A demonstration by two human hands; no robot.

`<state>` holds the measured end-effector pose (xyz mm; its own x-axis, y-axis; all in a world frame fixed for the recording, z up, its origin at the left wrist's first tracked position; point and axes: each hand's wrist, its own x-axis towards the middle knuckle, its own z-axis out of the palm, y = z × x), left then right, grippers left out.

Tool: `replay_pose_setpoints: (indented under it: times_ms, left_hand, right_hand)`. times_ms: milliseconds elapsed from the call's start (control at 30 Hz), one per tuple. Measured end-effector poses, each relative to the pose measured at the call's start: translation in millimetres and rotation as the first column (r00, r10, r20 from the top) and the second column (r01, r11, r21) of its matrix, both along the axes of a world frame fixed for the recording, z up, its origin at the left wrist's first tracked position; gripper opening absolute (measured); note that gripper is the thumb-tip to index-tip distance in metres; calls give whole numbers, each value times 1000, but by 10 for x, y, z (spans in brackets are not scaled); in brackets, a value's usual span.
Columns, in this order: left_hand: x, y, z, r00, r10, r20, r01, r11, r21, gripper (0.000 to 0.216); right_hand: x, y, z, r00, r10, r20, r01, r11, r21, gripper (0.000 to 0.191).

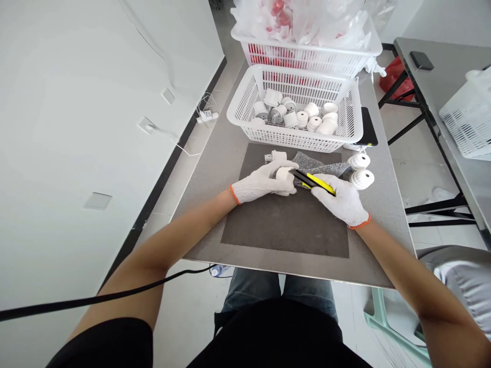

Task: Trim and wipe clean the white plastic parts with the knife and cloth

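Observation:
My gloved left hand (264, 181) is closed round a white round plastic part (284, 174), above the dark mat (284, 225). In my gloved right hand (339, 198) is a yellow and black utility knife (316, 182), its front end touching or very near that part. Just behind my left hand lies another white part (276, 156) with a grey end. A grey cloth (316, 166) rests on the mat behind the knife. To the right of it, two white ribbed round pieces (360, 170) with dark centre holes sit on the table.
A white slotted basket (295, 134) holding several white round parts stands behind the mat. Behind it, a larger basket (307, 51) is heaped with plastic bags. A black phone-like object (368, 127) lies at the basket's right. A black cable (115, 295) crosses at lower left.

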<state>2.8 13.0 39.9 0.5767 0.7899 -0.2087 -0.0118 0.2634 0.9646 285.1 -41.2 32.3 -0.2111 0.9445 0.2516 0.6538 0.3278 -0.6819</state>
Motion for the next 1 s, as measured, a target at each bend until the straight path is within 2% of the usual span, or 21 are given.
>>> replay_pose_setpoints:
  times_ms: [67,200,333,400,533,633,700,767,900,1000]
  left_hand:
    - [6,-2,-14,1000,0,28,0,1000,-14,87]
    - [-7,13,-50,999,7,53,-12,994,107,68]
    - [-17,11,-86,988,-8,155,4,1000,29,56]
    - [-18,12,-99,988,-10,152,4,999,36,57]
    - [-29,34,-91,1000,23,-1,-23,992,126,69]
    - [-35,43,-58,999,10,-50,-5,994,106,79]
    - [-32,35,-34,997,4,-72,4,994,112,76]
    - [-22,18,-16,998,9,-60,-3,995,96,76]
    - [-5,-8,-34,1000,20,-17,-19,999,38,86]
    - [-6,-6,-77,998,25,50,-27,998,50,84]
  right_hand:
    - [-4,4,1,1000,-3,-17,3,1000,-6,40]
    - [-8,8,7,997,76,30,-75,997,-7,36]
    - [-11,0,2,998,-42,42,43,999,-6,36]
    - [-10,1,4,999,-36,34,36,999,-17,36]
    - [-7,19,19,1000,6,-7,-6,998,-66,35]
    - [0,34,22,996,-43,-81,34,993,-116,34]
    - [4,38,19,994,-8,-110,-5,993,-120,33]
    - [1,36,19,994,16,-108,-28,994,-110,32]
    - [-7,31,30,993,-41,-111,25,990,-136,34]
    - [-2,37,28,990,25,-139,-44,989,-138,34]
